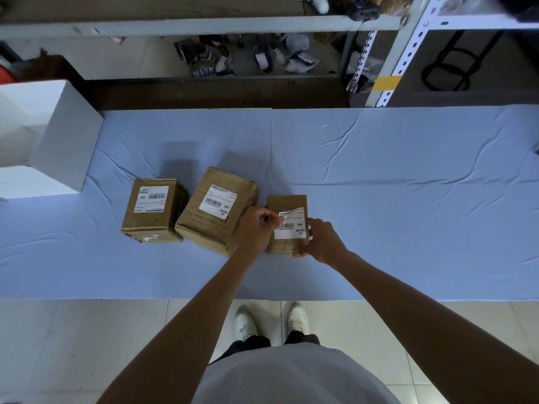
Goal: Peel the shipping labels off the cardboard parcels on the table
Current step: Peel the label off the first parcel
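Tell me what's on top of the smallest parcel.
A white shipping label, its upper-left corner lifted by the left hand. The right hand covers the smallest parcel's right edge.

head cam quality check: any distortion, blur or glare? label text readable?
Head view: wide-angle bowing bends the table edge and shelf rails. Soft even light, no glare; faint shadows behind the parcels. Centre sharp: large print on the label pinched by the left hand reads "MX", "MXRC 03"; fine print too small. The right hand steadies the small parcel. Top shelf clutter looks soft.
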A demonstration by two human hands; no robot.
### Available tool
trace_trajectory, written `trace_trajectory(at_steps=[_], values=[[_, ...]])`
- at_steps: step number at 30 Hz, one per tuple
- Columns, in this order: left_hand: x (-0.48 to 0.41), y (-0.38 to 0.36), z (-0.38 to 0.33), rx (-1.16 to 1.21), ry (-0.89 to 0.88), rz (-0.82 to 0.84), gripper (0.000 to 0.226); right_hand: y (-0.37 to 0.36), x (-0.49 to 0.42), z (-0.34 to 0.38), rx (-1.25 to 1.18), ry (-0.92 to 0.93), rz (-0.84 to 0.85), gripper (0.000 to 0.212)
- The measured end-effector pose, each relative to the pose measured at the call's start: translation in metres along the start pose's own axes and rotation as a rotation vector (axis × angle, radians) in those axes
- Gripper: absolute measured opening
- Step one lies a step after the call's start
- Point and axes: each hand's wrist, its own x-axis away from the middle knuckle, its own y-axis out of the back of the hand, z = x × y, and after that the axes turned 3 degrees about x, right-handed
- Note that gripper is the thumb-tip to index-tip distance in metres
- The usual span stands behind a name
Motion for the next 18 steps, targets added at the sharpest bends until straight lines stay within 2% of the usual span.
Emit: trace_trajectory(at_steps=[18], values=[[-0.0027, 0.0, 0.0035, -0.006, -0.015, 0.009, 0.014, -0.0015, 0.0001, 0.0004, -0.001, -0.011, -0.014, 0.072]])
